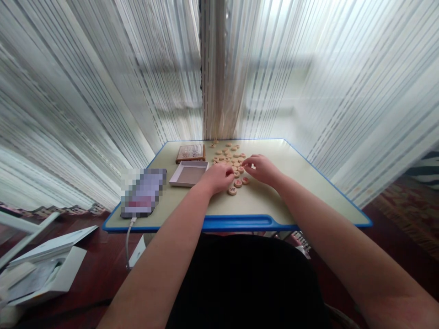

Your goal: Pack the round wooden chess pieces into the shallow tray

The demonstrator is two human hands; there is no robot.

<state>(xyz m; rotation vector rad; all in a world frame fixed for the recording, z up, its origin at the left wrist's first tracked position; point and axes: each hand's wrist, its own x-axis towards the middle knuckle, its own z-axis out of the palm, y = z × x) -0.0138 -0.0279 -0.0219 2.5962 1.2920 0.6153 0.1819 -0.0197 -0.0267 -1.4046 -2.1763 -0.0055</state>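
The left hand [219, 176] has its fingers curled inward at the near left side of the round, pale wooden discs [238, 183]; whether it grips one of them, one cannot tell. The right hand [262, 168] is half open, its fingers loosely bent down at the right side of the same discs; whether one is held there is also not clear. The discs, several with red or dark characters, lie in a loose group between the hands and beyond them, on a pale yellow-green surface with blue edge [308, 201]. Just left of the left hand is a shallow, whitish open tray [188, 174], and behind it a flat brown box with printed top [190, 153]. Farther left lies a blurred phone [144, 192] with a white cable [128, 242]; whitish striped curtains [164, 68] hang behind
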